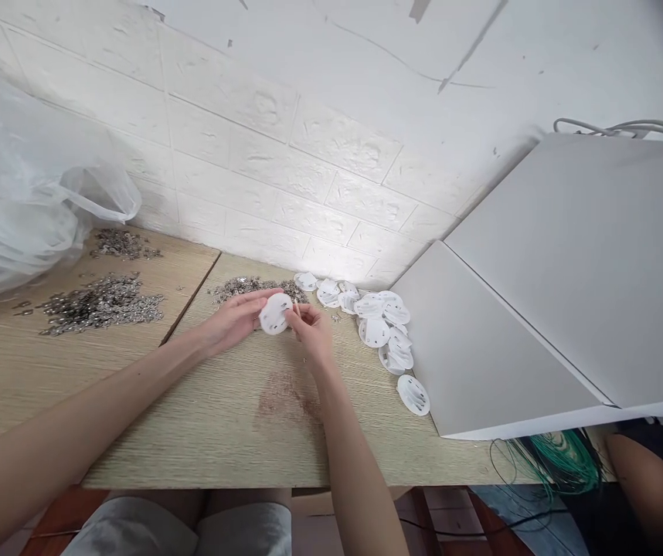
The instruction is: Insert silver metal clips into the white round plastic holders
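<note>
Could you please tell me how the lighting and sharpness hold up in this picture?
Head view: the white brick-patterned wall is brightest low down, while the upper right corner darkens; head view: wide-angle distortion seems to stretch the left forearm toward the edge; head view: the held white disc shows its slots, but the piled metal parts blend together.

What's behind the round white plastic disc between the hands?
Past the round white plastic disc, a heap of small silvery metal pieces shows on the pale wooden table. The disc hides whatever's directly behind it.
</note>
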